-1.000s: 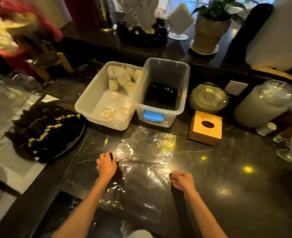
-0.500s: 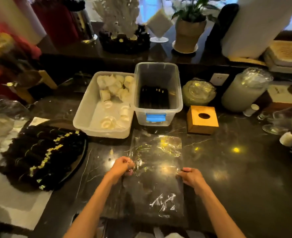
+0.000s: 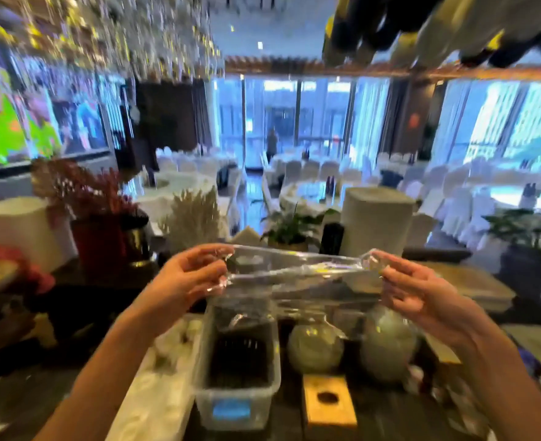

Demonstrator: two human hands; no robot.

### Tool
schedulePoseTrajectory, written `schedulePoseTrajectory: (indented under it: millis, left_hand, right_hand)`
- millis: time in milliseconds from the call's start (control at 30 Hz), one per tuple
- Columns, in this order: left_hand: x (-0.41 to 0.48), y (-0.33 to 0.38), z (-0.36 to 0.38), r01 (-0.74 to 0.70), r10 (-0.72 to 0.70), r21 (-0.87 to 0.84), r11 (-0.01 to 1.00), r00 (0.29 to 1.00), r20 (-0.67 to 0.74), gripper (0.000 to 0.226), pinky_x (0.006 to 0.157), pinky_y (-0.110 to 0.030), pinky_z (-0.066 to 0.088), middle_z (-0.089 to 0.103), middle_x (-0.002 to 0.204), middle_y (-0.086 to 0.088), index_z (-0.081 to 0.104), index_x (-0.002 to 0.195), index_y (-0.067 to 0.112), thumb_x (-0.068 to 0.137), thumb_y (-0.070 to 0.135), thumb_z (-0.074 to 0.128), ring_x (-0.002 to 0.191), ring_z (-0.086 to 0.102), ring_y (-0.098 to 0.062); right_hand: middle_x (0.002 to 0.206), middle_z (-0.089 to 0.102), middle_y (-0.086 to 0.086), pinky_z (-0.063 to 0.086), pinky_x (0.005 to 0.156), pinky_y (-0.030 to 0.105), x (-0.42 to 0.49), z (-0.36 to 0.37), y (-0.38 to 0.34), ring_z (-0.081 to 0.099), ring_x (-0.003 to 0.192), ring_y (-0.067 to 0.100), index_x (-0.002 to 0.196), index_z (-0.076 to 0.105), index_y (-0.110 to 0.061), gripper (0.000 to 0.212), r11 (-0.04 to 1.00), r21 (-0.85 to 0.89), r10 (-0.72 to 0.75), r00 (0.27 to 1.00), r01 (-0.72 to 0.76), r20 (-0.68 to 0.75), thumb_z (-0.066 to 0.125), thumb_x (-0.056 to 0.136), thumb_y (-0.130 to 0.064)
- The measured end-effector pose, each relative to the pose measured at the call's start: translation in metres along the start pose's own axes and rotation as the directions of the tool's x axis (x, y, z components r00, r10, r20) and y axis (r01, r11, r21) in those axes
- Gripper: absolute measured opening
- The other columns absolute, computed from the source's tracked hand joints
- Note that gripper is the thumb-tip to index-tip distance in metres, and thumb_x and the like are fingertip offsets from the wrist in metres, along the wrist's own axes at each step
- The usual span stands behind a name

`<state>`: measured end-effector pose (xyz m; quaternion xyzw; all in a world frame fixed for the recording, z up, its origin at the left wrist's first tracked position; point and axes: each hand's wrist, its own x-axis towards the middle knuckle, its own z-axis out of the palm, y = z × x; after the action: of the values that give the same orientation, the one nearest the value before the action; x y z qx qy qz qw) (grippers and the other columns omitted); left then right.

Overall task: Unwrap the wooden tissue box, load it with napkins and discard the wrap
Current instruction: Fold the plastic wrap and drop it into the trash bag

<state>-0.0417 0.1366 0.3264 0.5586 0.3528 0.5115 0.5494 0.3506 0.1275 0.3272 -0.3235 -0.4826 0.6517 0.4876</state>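
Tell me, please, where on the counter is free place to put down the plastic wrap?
Both hands, left hand and right hand, hold the plastic wrap stretched in the air. Bare dark counter shows only as a narrow strip between the clear bin and the wooden tissue box. Behind the box, wrapped jars crowd the counter.

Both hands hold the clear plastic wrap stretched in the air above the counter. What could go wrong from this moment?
1. The clear wrap hangs taut between the left hand and the right hand; thin film may tear or slip from the fingertips.
2. Its loose lower part hangs over the clear bin and the wrapped jars, so it could snag there.
3. The wooden tissue box sits low, nearly out of view, easy to knock.
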Motion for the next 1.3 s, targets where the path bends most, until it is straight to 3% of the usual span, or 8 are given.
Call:
schedulePoseTrajectory:
  millis: [133,333,500,600,733,1033,1200,1300]
  left_hand:
    - [0.067,0.069,0.015,-0.123,0.130,0.119,0.985,0.990,-0.052,0.041,0.061,-0.016,0.056,0.066,0.093,-0.011,0.067,0.119,0.005,0.079,0.009,0.074,0.067,0.069,-0.008]
    - [0.148,0.094,0.051,-0.062,0.085,0.186,0.981,0.989,-0.123,0.040,0.059,-0.010,0.055,0.064,0.092,-0.003,0.054,0.133,-0.002,0.093,-0.004,0.054,0.059,0.068,0.002]
    - [0.131,0.094,0.038,-0.461,0.461,-0.042,0.886,0.887,-0.017,0.037,0.060,-0.016,0.057,0.074,0.084,0.003,0.067,0.121,0.010,0.091,-0.008,0.053,0.067,0.070,-0.003]
    - [0.127,0.076,0.036,-0.562,0.562,-0.010,0.827,0.827,0.017,0.021,0.062,-0.020,0.057,0.073,0.088,0.002,0.079,0.090,0.016,0.073,0.003,0.075,0.070,0.070,-0.006]
    - [0.180,0.050,0.052,-0.245,0.272,0.130,0.961,0.924,-0.268,0.050,0.046,-0.013,0.049,0.072,0.056,0.002,0.066,0.069,0.003,0.082,-0.031,0.032,0.051,0.059,-0.011]
    - [0.191,0.025,0.045,-0.168,0.218,0.185,0.968,0.929,-0.298,0.047,0.060,-0.024,0.056,0.067,0.080,-0.008,0.062,0.068,0.004,0.084,-0.028,0.031,0.076,0.063,-0.018]
    - [0.163,0.007,0.020,-0.074,0.070,-0.037,0.997,0.991,-0.112,0.060,0.073,-0.035,0.059,0.066,0.102,-0.012,0.065,0.092,0.004,0.075,-0.036,0.025,0.106,0.060,-0.032]
    - [0.153,0.009,0.019,-0.288,0.294,0.063,0.956,0.944,-0.151,0.060,0.091,-0.028,0.046,0.062,0.123,0.000,0.063,0.112,0.021,0.077,-0.022,0.039,0.130,0.048,-0.023]
  right_hand:
    - [0.083,0.071,-0.007,0.056,0.064,0.017,0.045,-0.013,-0.088,0.068,0.074,0.002,0.128,0.063,-0.019,0.056,0.969,-0.221,-0.113,0.994,0.111,0.003,0.080,0.075,-0.013]
    - [0.084,0.065,0.001,0.056,0.056,0.014,0.122,-0.020,-0.143,0.063,0.068,0.007,0.138,0.052,-0.013,0.049,0.974,-0.223,-0.054,0.990,0.025,-0.128,0.054,0.093,0.004]
    - [0.083,0.074,-0.006,0.056,0.068,0.019,0.092,-0.038,-0.154,0.070,0.075,0.004,0.126,0.066,-0.019,0.057,0.888,-0.186,-0.393,0.904,0.421,0.168,0.082,0.071,-0.017]
    - [0.081,0.078,-0.003,0.058,0.065,0.023,0.093,-0.048,-0.133,0.073,0.072,0.007,0.091,0.079,-0.015,0.026,0.805,-0.217,-0.527,0.833,0.553,0.170,0.081,0.066,-0.011]
    - [0.059,0.072,-0.002,0.047,0.056,0.018,0.155,-0.044,-0.106,0.064,0.053,0.005,0.067,0.074,-0.013,0.041,0.868,-0.398,-0.403,0.891,0.298,-0.211,0.050,0.088,0.014]
    - [0.090,0.072,0.013,0.061,0.069,0.030,0.161,-0.059,-0.102,0.069,0.082,0.022,0.107,0.065,0.005,0.023,0.991,0.082,-0.096,0.991,0.104,-0.094,0.055,0.089,-0.006]
    - [0.103,0.067,0.014,0.058,0.074,0.022,0.145,-0.015,-0.129,0.064,0.093,0.022,0.125,0.056,0.005,0.037,0.748,-0.590,-0.352,0.935,0.305,0.037,0.063,0.089,0.000]
    - [0.095,0.066,0.012,0.058,0.077,0.025,0.137,0.033,-0.160,0.064,0.083,0.017,0.127,0.055,-0.004,0.040,0.563,-0.713,-0.289,0.908,0.418,0.305,0.064,0.089,0.000]
